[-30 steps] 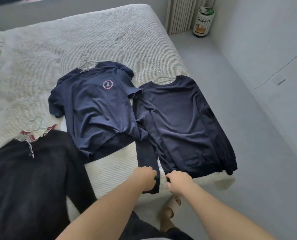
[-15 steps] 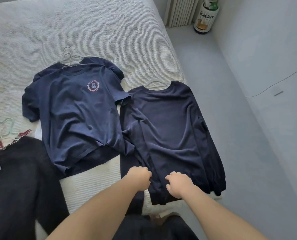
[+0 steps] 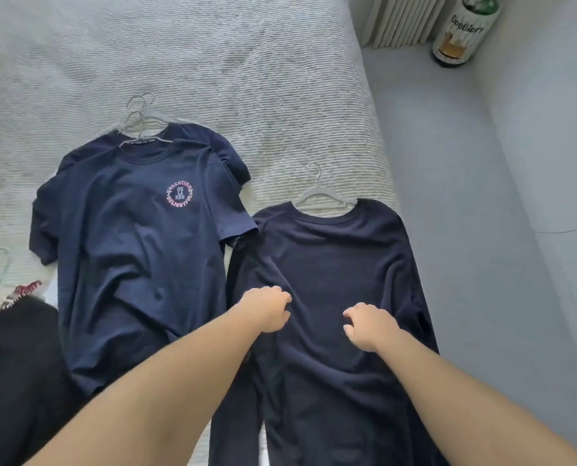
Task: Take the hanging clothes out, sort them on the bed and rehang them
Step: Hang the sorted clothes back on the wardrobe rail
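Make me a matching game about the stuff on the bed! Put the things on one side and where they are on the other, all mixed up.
Things:
1. logo T-shirt
2. long-sleeved top
3. black garment
4. bottle

Places:
A. on the floor in the corner
B. under both hands
C. at the left edge of the view
D. middle of the bed, on top of another T-shirt

Pairs: 1-D, 2-B, 3-C, 4-A

Bed [image 3: 213, 62] fills upper left + ctr. Two stacked tees [image 3: 139, 257] ctr-left, hangers [image 3: 142, 119] above them. Long-sleeve top [image 3: 334, 280] just right of tees, at bed's right edge. Third garment [image 3: 14, 371] lower left. Bottle [image 3: 465, 31] on floor [image 3: 465, 230], upper right.
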